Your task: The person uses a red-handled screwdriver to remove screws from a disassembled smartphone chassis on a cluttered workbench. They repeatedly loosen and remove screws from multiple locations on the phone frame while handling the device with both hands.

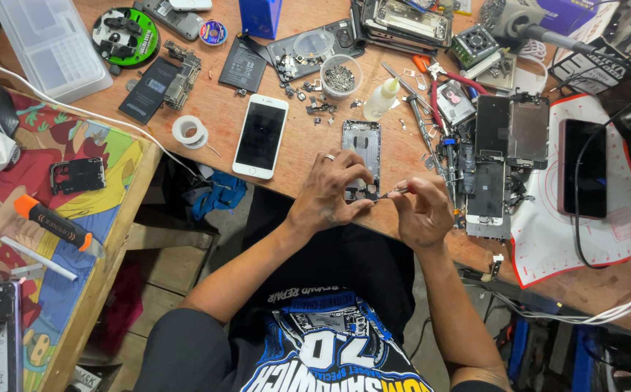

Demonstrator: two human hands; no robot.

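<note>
An opened grey phone chassis (363, 149) lies on the wooden workbench (301, 156) in front of me. My left hand (330, 192), a ring on one finger, rests on its lower end and pins it down. My right hand (423, 210) pinches a thin metal tool (392, 193), likely tweezers, whose tip points at the chassis's lower edge, close to my left fingertips. A white phone (260, 136) with a dark screen lies face up just left of the chassis.
Around the chassis lie a tape roll (189, 131), a cup of screws (341, 75), a small glue bottle (381, 98), red-handled cutters (452, 78), disassembled phones (508, 156) and a white mat (599, 210). A side table (54, 218) holds an orange-handled screwdriver (53, 221).
</note>
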